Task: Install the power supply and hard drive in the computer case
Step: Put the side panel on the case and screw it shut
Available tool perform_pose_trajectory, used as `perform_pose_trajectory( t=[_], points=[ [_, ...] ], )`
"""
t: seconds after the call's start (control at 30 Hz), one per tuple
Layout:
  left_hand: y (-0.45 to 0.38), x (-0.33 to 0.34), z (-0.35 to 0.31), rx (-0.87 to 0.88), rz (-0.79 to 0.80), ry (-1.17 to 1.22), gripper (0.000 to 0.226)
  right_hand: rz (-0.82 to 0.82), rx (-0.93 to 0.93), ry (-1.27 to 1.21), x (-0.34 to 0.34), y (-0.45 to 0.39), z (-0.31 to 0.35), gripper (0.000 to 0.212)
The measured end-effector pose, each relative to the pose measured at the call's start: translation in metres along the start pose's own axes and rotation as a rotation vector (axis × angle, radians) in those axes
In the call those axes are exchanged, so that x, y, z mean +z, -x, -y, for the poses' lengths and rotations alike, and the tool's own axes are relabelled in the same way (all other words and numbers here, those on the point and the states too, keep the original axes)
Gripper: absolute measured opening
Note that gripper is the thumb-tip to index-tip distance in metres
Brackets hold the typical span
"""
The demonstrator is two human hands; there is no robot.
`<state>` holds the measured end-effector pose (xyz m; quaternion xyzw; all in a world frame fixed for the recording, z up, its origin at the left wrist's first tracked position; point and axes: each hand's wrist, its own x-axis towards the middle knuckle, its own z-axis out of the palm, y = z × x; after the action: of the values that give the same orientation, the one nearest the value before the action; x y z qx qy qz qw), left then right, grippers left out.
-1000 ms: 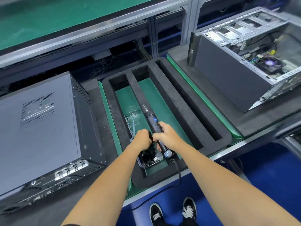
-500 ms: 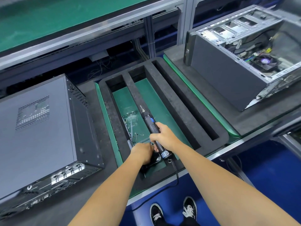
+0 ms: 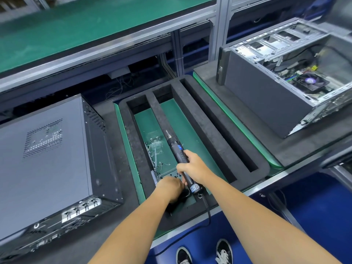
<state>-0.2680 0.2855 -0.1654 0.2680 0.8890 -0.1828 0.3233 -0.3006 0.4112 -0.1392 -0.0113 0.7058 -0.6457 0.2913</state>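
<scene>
Since a second ago my left hand (image 3: 170, 185) has dropped toward the near end of the tray slot, away from my right hand (image 3: 193, 169). Its fingers curl down into a small black parts dish (image 3: 182, 195); what they pinch, if anything, I cannot tell. My right hand grips the slim, cylindrical electric screwdriver (image 3: 179, 155), matte black with a blue label, its metal bit pointing away from me and its cable (image 3: 206, 210) trailing over the table (image 3: 297, 149) edge. The black foam tray (image 3: 205, 128) is coarse-grained, cut into long rectangular slots over green matting. Clear plastic packets and loose wire ties (image 3: 155, 149) lie in the left slot. The open computer case (image 3: 285, 77), bare steel frame with dark grey panels, rests at far right on the foam pad. A closed case (image 3: 49, 159), smooth grey sheet metal with perforated vents, lies at left.
</scene>
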Motion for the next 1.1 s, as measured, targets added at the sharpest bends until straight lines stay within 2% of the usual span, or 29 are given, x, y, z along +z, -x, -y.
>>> perform_pose_trajectory(
  t=[0.37,0.53,0.67,0.77,0.9,1.03,1.1],
  points=[
    [0.003,-0.005,-0.001,-0.071,-0.049,0.036,0.032,-0.007,-0.001,0.003,0.000,0.001,0.001,0.025],
    [0.001,-0.006,0.008,-0.239,-0.134,0.393,0.030,-0.009,-0.010,0.011,0.001,0.001,0.003,0.021],
    [-0.004,-0.013,0.022,-0.227,-0.147,0.659,0.031,-0.018,0.002,0.020,0.001,0.001,0.005,0.029],
    [-0.007,-0.016,0.026,-0.221,-0.095,0.643,0.031,-0.022,-0.005,0.005,0.002,0.002,0.004,0.025],
    [-0.010,-0.011,0.023,-0.160,-0.009,0.425,0.039,-0.013,-0.008,0.005,0.001,0.003,0.004,0.023],
    [-0.011,-0.002,0.010,-0.100,0.095,0.307,0.035,-0.011,-0.009,-0.008,0.000,0.002,0.003,0.022],
    [-0.012,0.000,0.008,-0.077,0.097,0.258,0.037,-0.010,-0.009,-0.019,0.000,0.002,0.003,0.022]
  ],
)
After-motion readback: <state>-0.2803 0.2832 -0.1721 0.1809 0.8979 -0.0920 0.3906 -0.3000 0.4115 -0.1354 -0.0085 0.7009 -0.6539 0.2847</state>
